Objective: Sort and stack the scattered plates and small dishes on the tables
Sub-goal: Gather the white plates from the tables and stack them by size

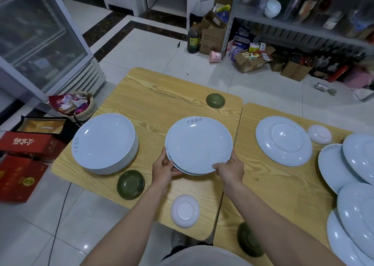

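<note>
Two stacked white plates are at the middle of the left wooden table. My left hand grips their near left rim and my right hand grips the near right rim. A tall stack of white plates stands at the table's left. One green small dish sits upright near the front left. Upside down lie a green dish at the back and a white dish near the front edge.
On the right table lie an upturned large white plate, a small upturned white dish, several overlapping white plates at the right edge and an upturned green dish at the front. A glass-door fridge, red boxes and shelves surround the tables.
</note>
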Tool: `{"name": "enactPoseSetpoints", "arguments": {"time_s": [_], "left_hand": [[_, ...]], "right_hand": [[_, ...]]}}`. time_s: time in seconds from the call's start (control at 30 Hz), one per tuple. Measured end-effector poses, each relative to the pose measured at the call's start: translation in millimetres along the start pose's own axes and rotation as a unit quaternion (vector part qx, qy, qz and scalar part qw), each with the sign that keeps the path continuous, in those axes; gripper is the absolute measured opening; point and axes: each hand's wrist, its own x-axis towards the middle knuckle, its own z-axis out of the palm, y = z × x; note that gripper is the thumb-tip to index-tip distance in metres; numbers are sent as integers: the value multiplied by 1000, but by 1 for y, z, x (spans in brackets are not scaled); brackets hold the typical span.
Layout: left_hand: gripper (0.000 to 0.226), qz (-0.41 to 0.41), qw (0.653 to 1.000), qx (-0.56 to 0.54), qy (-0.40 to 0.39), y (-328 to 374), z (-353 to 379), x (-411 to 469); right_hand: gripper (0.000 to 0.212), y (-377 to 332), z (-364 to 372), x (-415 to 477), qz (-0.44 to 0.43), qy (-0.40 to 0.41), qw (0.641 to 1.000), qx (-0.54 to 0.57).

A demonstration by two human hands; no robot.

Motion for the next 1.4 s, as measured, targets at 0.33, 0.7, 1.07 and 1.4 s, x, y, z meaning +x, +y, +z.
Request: {"name": "enactPoseSetpoints", "arguments": {"time_s": [0.33,0.7,1.07,1.4], "left_hand": [[67,7,1000,11,2,2,0,-4],[64,0,1000,18,25,7,2,-6],[64,5,999,30,44,10,3,-8],[28,131,944,267,143,24,11,-14]], "right_hand": [[51,3,4,2,8,23,996,-84],[64,5,6,11,25,31,996,-83],[61,10,5,10,1,29,994,-104],[37,4,-17,1,-5,-27,989,-146]]}}
